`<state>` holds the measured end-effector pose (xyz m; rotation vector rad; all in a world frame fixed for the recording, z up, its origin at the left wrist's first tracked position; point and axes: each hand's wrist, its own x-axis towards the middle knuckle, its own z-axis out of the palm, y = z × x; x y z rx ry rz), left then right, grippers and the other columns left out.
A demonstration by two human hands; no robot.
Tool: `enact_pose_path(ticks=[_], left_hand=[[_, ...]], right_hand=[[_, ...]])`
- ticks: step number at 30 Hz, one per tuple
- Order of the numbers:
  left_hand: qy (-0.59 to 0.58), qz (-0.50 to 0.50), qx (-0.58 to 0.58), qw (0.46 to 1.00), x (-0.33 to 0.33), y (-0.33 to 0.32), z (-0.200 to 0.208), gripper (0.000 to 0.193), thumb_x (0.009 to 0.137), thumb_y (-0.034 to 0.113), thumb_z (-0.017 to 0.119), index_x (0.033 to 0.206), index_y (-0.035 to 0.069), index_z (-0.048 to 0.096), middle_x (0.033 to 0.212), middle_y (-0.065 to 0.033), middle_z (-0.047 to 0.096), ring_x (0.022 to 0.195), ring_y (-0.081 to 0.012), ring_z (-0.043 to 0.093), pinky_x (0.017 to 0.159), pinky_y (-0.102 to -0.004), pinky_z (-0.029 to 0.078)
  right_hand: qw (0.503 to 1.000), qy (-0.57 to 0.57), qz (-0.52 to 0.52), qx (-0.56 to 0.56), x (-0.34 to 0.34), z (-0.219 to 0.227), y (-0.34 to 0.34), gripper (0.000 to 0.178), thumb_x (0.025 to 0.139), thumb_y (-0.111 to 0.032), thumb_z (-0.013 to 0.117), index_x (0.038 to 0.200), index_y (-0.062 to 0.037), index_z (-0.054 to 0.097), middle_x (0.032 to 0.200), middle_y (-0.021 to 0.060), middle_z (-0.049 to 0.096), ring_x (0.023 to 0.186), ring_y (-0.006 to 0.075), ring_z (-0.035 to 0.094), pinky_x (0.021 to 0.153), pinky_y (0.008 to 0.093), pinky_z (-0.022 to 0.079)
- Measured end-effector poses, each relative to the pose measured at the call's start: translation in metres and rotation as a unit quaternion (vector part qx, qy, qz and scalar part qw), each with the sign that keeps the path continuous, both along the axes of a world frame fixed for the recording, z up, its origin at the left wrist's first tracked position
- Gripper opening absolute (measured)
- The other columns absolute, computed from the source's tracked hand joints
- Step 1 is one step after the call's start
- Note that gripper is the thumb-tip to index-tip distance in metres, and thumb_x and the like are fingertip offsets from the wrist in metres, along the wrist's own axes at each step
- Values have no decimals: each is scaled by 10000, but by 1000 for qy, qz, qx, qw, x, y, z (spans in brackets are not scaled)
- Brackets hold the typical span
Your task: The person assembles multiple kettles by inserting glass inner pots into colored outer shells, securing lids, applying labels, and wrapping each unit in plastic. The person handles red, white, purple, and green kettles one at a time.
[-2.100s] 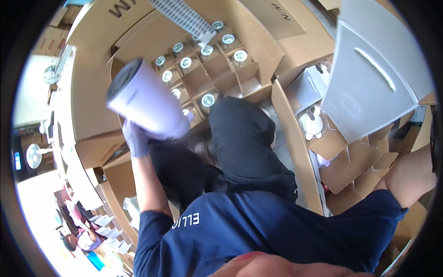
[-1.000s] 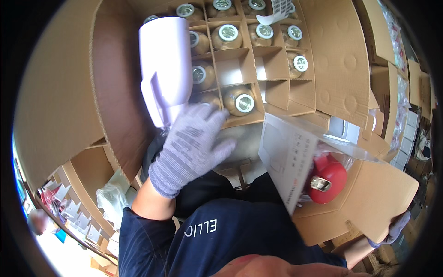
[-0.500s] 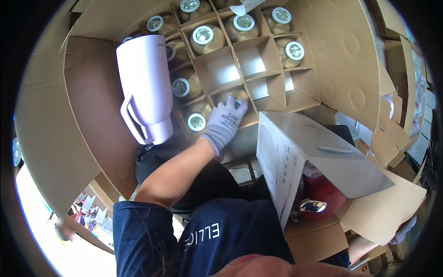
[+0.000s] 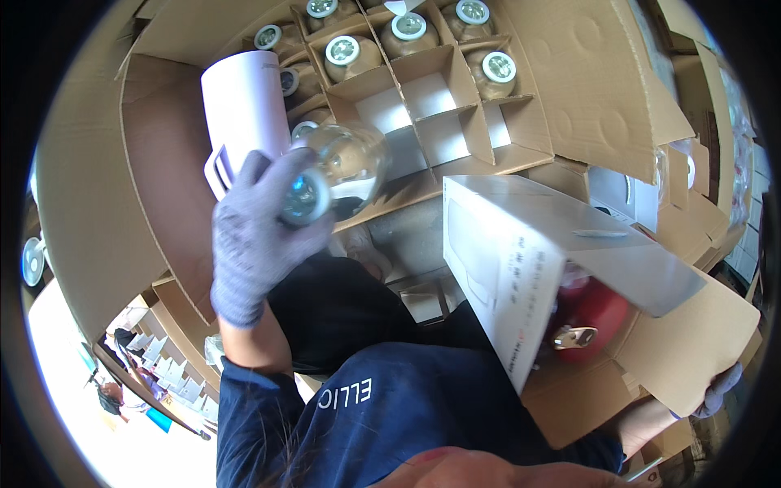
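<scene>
Clear jar (image 4: 358, 163): lifted from its compartment since the earlier frame, now held tilted over the near edge of the divided carton (image 4: 582, 106).
Left hand (image 4: 262, 220): gloved, closed around the jar's white-rimmed end.
Right hand (image 4: 717, 392): seen beside a cardboard flap (image 4: 691, 350), right of the divided carton; its grip cannot be told.
Lavender tumbler (image 4: 244, 102): seen at the divided carton's left side.

jars (image 4: 353, 63) in carton (image 4: 167, 142), tumbler (image 4: 246, 102) left

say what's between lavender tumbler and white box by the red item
In the head view: the glass jar in the left hand, then the carton's front edge.
</scene>
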<state>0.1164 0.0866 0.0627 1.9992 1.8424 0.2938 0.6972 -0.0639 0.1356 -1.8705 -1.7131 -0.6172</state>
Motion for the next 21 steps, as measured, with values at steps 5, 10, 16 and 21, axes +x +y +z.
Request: enact_pose_path(ticks=[5, 10, 16, 21], left_hand=[[-23, -86, 6, 996, 22, -13, -9, 559, 670, 208, 794, 1195, 133, 617, 964, -142, 558, 816, -343, 649, 729, -425, 541], [32, -105, 11, 994, 49, -8, -22, 596, 686, 259, 782, 1238, 147, 587, 982, -155, 558, 857, -336, 657, 741, -415, 551], [41, -113, -20, 993, 52, 5, -74, 573, 661, 222, 801, 1192, 126, 607, 1007, -183, 585, 889, -379, 638, 775, -449, 540], [107, -138, -67, 982, 57, 4, -164, 559, 701, 264, 763, 1213, 143, 573, 1089, -229, 564, 929, -393, 661, 797, -467, 555]], right_hand=[[999, -19, 29, 11, 5, -15, -15, 357, 889, -143, 655, 1168, 79, 635, 1088, 172, 665, 918, 284, 657, 783, 340, 524], [999, -27, 29, 33, -4, -24, -37, 313, 938, -122, 607, 1185, 68, 646, 1154, 163, 675, 1020, 276, 653, 913, 351, 513], [993, -34, 113, 28, -38, -22, -21, 281, 928, -120, 618, 1157, 39, 658, 1156, 148, 672, 1055, 260, 643, 952, 365, 502], [984, 93, 152, 24, -68, -29, -22, 281, 876, -121, 674, 1124, 11, 667, 1135, 142, 666, 1043, 248, 640, 931, 369, 506]])
